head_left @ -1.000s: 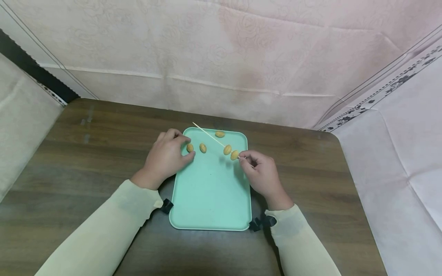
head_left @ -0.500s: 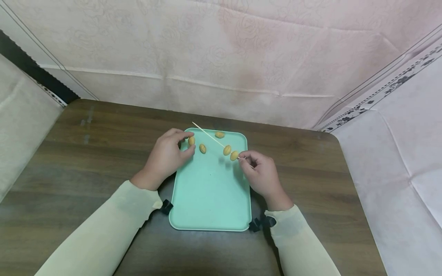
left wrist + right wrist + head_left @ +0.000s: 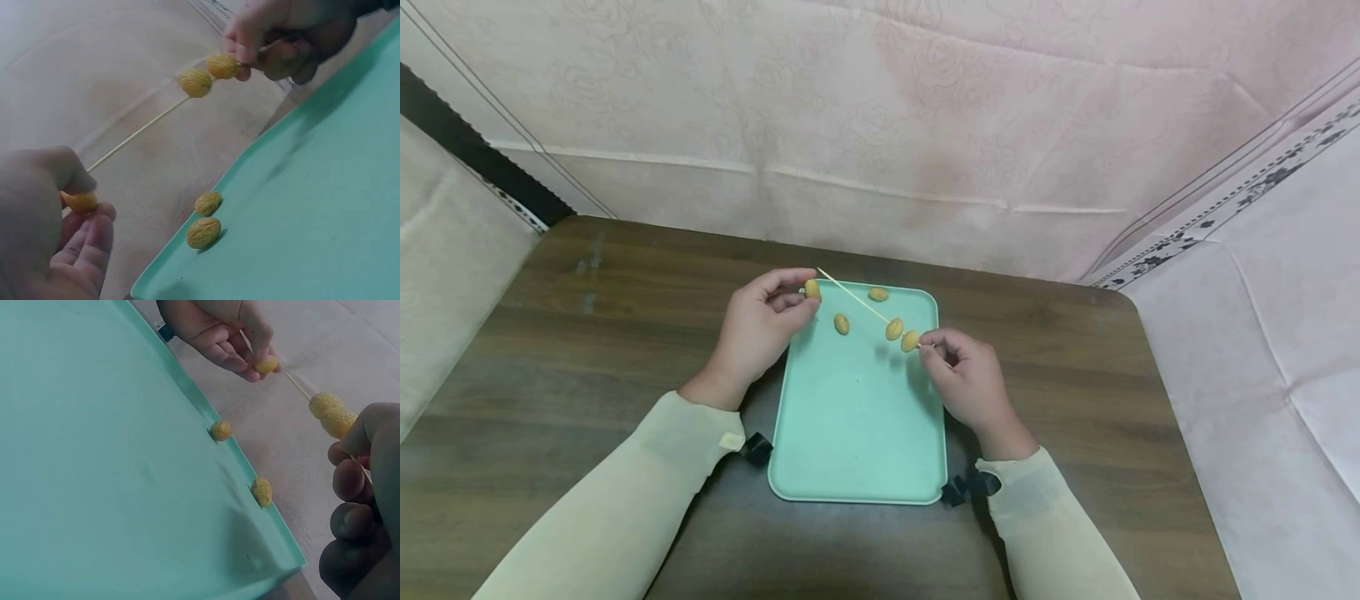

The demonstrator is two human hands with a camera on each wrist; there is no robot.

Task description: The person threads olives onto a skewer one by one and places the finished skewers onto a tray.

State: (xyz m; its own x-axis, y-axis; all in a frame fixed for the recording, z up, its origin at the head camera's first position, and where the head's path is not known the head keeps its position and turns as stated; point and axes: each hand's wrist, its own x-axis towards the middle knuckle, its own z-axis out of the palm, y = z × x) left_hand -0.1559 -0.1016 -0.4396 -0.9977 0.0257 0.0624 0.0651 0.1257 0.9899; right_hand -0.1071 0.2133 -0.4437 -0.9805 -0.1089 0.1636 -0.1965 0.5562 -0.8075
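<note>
My left hand (image 3: 748,333) pinches a small yellow, wrinkled oval fruit (image 3: 81,201) between thumb and fingers, right at the far tip of a thin bamboo skewer (image 3: 852,292). Two similar fruits (image 3: 894,329) sit threaded side by side near the skewer's other end. Just behind them, my right hand (image 3: 967,379) grips the skewer between thumb and fingers, holding it slanted above the tray (image 3: 857,433). Two loose fruits lie on the tray's far part: one fruit (image 3: 842,323) left of centre and another fruit (image 3: 877,294) near the back rim.
The mint-green rectangular tray rests on a brown wooden table (image 3: 1075,375). Pale patterned cloth (image 3: 880,117) hangs behind the table, with white cloth on both sides. Black wrist-worn devices (image 3: 957,490) sit close to the tray's edges.
My left hand has lifted its fruit off the tray's left side and raised it, up and away from me, to the skewer's tip. My right hand and the skewer stay nearly still.
</note>
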